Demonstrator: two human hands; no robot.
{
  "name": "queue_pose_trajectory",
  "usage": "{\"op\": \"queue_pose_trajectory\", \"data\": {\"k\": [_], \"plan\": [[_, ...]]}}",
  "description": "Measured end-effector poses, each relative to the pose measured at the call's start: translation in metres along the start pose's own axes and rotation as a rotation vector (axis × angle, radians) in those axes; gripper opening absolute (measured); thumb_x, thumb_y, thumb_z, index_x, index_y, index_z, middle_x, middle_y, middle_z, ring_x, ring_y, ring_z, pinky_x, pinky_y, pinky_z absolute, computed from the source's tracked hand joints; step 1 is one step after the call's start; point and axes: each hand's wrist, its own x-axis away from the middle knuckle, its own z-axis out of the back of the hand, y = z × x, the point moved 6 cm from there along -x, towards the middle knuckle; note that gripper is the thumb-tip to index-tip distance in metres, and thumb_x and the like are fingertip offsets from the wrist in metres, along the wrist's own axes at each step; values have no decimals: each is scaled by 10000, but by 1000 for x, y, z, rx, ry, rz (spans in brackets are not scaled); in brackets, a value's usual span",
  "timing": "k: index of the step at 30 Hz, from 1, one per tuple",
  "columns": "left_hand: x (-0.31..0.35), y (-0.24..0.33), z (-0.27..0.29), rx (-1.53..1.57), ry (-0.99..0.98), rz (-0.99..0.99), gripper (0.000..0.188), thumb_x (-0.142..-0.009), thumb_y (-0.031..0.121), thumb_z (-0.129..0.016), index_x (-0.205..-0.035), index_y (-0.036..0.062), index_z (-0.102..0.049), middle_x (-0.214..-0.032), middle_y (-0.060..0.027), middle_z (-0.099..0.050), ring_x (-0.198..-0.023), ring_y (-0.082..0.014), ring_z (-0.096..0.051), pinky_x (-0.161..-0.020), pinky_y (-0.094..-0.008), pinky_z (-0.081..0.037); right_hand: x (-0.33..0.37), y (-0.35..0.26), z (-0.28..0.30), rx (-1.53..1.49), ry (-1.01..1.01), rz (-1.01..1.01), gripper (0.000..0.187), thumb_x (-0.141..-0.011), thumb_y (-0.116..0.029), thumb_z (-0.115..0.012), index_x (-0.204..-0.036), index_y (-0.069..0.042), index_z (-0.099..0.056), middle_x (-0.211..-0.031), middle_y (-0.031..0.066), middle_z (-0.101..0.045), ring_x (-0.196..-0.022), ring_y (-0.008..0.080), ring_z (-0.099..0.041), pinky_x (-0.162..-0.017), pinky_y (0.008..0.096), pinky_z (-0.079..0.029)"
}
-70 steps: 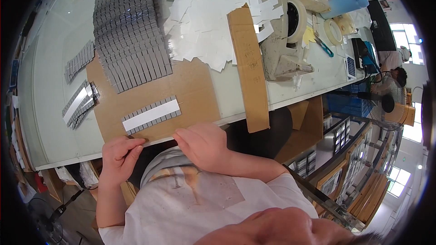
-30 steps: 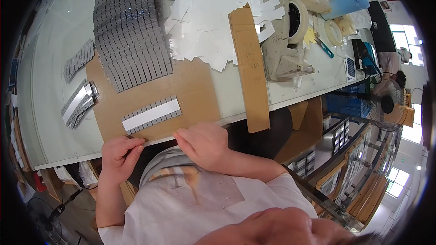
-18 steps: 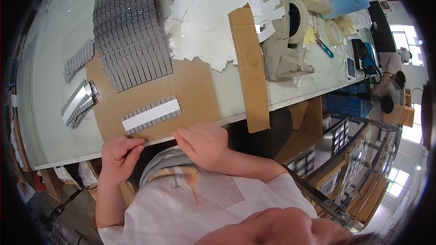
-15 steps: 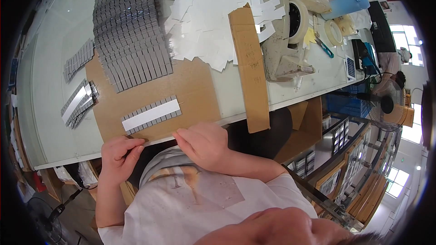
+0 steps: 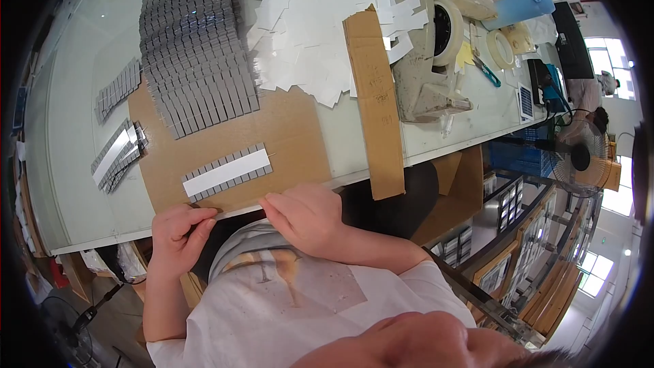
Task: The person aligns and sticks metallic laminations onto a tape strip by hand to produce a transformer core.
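Note:
On a brown cardboard sheet (image 5: 300, 129) lies a short row of grey strips (image 5: 193, 195) with a white strip (image 5: 228, 172) across its middle. My left hand (image 5: 178, 235) is closed at the table's front edge, just below the left end of that row, index finger and thumb close together. My right hand (image 5: 305, 217) is curled closed at the same edge, below the row's right end, its fingertips pointing left. Anything between the fingers of either hand is hidden or too small to make out. Neither hand touches the row.
A large stack of joined grey strips (image 5: 197, 48) covers the back left; smaller bundles (image 5: 119, 157) lie left. White paper strips (image 5: 306, 34) are heaped behind. A long cardboard piece (image 5: 376, 105) overhangs the front edge beside a tape dispenser (image 5: 419, 61). A cutter knife (image 5: 487, 71) lies farther right.

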Motion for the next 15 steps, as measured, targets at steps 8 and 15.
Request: {"op": "queue_pose_trajectory", "data": {"k": [8,15], "plan": [[-1,4,1,-14,-3,2,110,-853,49,-777,-962,56,-766,-667,-70,-627,-591,-230,-596,-553,-335,-434,-1,0,0,-3,4,1,185,-803,-19,-821,-942,-51,-704,-691,67,-653,-565,267,-609,-486,378,-438],[-2,2,0,-11,-14,-3,107,-855,47,-771,-962,55,-766,-671,-72,-631,-595,-234,-601,-557,-335,-438,0,0,0,18,1,10,203,-799,-21,-826,-956,-53,-701,-702,66,-660,-567,265,-614,-485,376,-440]]}}
